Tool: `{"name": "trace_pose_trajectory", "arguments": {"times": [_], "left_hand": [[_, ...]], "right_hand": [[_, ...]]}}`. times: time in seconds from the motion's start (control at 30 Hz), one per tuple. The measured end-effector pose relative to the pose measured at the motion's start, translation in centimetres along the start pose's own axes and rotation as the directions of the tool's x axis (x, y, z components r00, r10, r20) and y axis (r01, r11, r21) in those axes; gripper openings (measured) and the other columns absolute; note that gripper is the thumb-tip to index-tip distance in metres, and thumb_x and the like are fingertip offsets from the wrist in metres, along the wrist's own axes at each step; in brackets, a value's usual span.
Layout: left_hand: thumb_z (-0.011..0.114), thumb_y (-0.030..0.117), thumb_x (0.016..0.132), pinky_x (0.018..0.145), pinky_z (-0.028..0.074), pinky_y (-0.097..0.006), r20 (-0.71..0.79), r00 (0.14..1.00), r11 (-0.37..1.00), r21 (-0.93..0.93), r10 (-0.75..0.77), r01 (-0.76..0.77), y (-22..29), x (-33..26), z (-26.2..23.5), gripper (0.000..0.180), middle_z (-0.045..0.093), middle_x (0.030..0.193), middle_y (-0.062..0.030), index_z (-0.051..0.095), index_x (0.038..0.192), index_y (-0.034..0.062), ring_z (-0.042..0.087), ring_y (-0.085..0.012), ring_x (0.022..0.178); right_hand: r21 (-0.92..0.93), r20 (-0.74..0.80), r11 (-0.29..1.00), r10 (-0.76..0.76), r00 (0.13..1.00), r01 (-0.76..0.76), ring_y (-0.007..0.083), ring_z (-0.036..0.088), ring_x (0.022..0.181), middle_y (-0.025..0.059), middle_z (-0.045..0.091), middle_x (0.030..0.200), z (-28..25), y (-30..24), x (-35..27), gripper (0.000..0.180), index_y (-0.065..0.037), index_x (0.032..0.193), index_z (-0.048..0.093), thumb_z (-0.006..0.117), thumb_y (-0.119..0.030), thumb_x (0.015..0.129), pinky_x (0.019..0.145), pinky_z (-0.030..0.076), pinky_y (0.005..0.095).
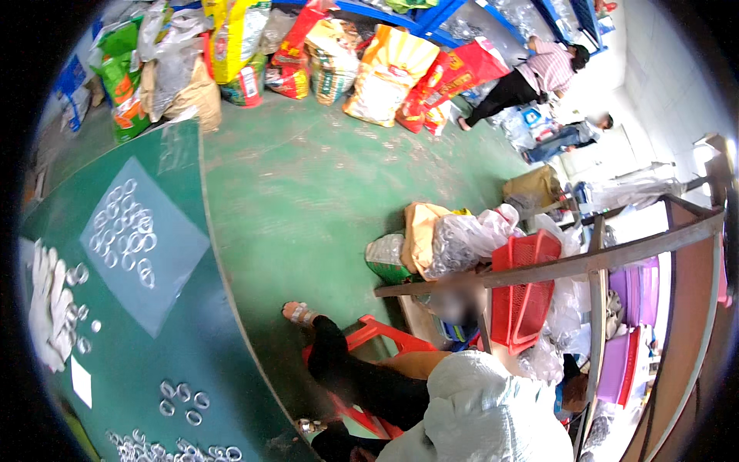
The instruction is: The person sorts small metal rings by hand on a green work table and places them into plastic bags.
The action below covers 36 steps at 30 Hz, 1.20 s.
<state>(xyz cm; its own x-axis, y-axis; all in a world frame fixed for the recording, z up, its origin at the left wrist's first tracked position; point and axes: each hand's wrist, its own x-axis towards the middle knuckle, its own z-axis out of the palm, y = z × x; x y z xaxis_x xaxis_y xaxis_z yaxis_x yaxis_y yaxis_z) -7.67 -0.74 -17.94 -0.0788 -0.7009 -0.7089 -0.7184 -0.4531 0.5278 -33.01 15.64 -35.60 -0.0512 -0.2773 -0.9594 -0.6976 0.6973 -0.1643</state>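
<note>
Neither of my hands can be made out in the head view. White cloth (pixel 493 408) covers my lap at the bottom, and a black-trousered leg (pixel 362 381) reaches left to a sandalled foot (pixel 299 313). On the green table (pixel 223 385) at left lies a translucent sheet (pixel 158 308) with many silvery rings (pixel 123 223) spread over it. A small group of rings (pixel 183 393) sits nearer, and a heap of rings (pixel 169 450) lies at the lower edge. White gloves (pixel 48 308) rest at the table's far left, beside more rings and a white card (pixel 81 383).
A red stool (pixel 366 333) stands by my leg. Wooden shelving (pixel 562 266) at right bears a red basket (pixel 527 289) and purple bins (pixel 635 292). Filled sacks (pixel 392 73) line the back. Two people, one in a pink top (pixel 550 65), are at far right.
</note>
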Motion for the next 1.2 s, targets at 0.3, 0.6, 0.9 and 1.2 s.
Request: {"name": "trace_pose_trajectory", "arguments": {"times": [0.3,0.6,0.9,1.2], "left_hand": [[0.053,0.018,0.089,0.078,0.046,-0.035,-0.123,0.988,0.992,-0.096,-0.095,0.084,-5.8,-1.7,-0.5,0.021,0.061,0.094,-0.0123,0.06,0.096,0.0,0.056,-0.0221,0.085],[0.051,0.018,0.09,0.08,0.046,-0.035,-0.273,0.946,0.959,-0.265,-0.173,0.098,-10.8,-5.7,4.6,0.021,0.06,0.095,-0.0121,0.059,0.097,0.0005,0.055,-0.0218,0.087],[0.053,0.013,0.088,0.081,0.046,-0.034,-0.558,0.808,0.93,-0.16,0.191,-0.33,-9.1,-1.0,5.1,0.018,0.06,0.095,-0.0115,0.058,0.098,-0.0002,0.055,-0.0204,0.087],[0.058,-0.002,0.079,0.072,0.05,-0.026,-0.347,0.91,0.742,-0.544,0.227,-0.392,-3.6,-8.8,-1.3,0.03,0.062,0.087,-0.0073,0.056,0.109,-0.0014,0.059,-0.0117,0.081]], "right_hand": [[-0.281,0.021,0.953,-0.116,0.993,0.117,0.0338,0.056,0.096,0.0162,0.06,0.105,-8.0,-2.8,3.2,0.034,-0.006,0.103,0.059,0.045,-0.032,0.086,0.087,0.041,0.0478],[-0.593,0.127,0.769,-0.202,0.971,0.237,0.0345,0.057,0.096,0.0175,0.061,0.103,-12.2,-0.3,2.6,0.035,-0.004,0.098,0.062,0.047,-0.032,0.085,0.088,0.042,0.0469],[-0.816,0.187,0.427,-0.443,0.877,0.389,0.0352,0.058,0.095,0.0189,0.063,0.101,-19.0,-7.7,5.4,0.036,-0.001,0.093,0.064,0.048,-0.032,0.085,0.089,0.043,0.0459],[-0.365,0.444,0.235,-0.806,0.39,0.901,0.0323,0.059,0.091,0.0168,0.063,0.091,-22.3,-30.7,-34.4,0.022,0.0,0.095,0.06,0.054,-0.02,0.087,0.082,0.046,0.037]]}}
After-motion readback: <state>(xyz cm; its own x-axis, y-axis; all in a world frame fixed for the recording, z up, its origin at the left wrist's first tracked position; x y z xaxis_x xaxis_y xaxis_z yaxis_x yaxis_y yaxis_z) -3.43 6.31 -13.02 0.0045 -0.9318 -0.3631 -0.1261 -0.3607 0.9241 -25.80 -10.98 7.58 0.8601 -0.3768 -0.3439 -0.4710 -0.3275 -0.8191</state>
